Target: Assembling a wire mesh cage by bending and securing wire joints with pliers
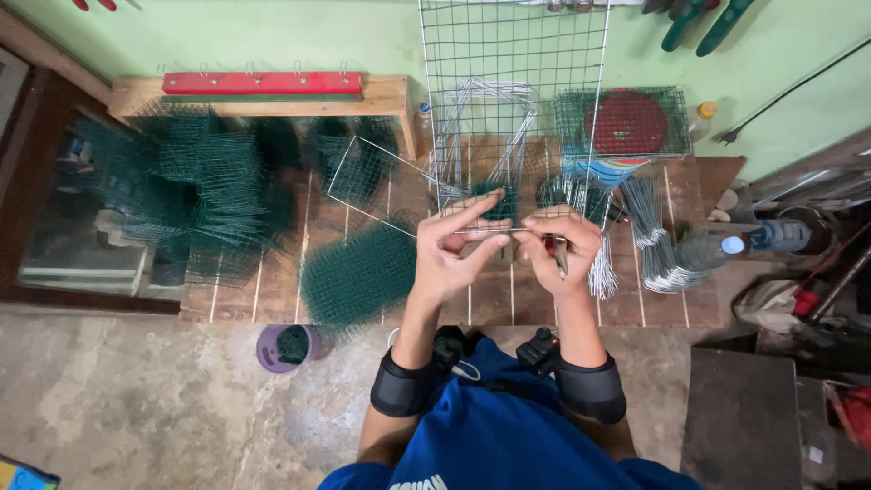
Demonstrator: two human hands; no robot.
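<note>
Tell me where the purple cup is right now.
In the head view, the purple cup stands on the concrete floor at lower left, just below the front edge of the wooden table, under a flat green mesh piece.

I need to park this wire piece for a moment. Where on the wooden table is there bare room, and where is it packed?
Bare planks lie directly under the left hand and right hand, between the flat green mesh piece and the bent wire bundle. The table is crowded at left with stacked green mesh.
</note>
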